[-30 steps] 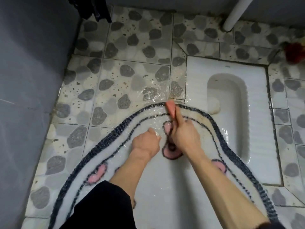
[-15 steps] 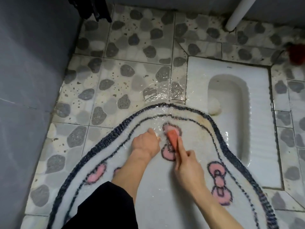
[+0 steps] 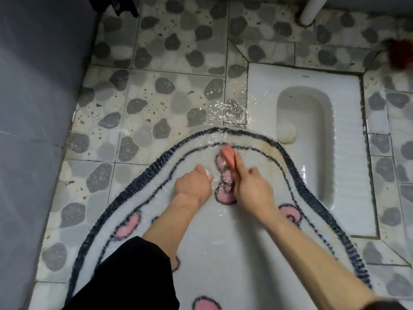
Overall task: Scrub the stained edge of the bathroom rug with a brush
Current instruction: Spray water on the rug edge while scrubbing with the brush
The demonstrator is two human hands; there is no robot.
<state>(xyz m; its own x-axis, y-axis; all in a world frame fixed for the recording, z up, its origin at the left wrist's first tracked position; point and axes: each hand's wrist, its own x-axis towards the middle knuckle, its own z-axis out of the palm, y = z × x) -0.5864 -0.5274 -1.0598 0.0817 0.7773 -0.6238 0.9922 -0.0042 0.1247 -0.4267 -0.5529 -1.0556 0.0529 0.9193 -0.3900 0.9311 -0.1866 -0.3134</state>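
A white bathroom rug (image 3: 219,253) with a dark blue border and pink bows lies wet on the tiled floor. Its far rim carries a brownish stain (image 3: 266,147). My right hand (image 3: 252,189) grips a pink brush (image 3: 229,156), whose head is blurred and lies on the rug just short of the inner dark line. My left hand (image 3: 193,184) is curled into a fist, knuckles pressing the rug beside the brush; I cannot see anything in it.
A white squat toilet pan (image 3: 344,135) is set in the floor to the right, and the rug's right rim overlaps it. Pebble-pattern tiles (image 3: 156,90) lie ahead, with a wet patch near the rug's tip. There is a grey wall (image 3: 33,108) on the left, a white pipe (image 3: 311,7) far back, and a red object (image 3: 401,54) at far right.
The brush pulled back from the rug's far border toward me, then pushed forward again to the inner dark line. My left hand stayed planted on the rug.
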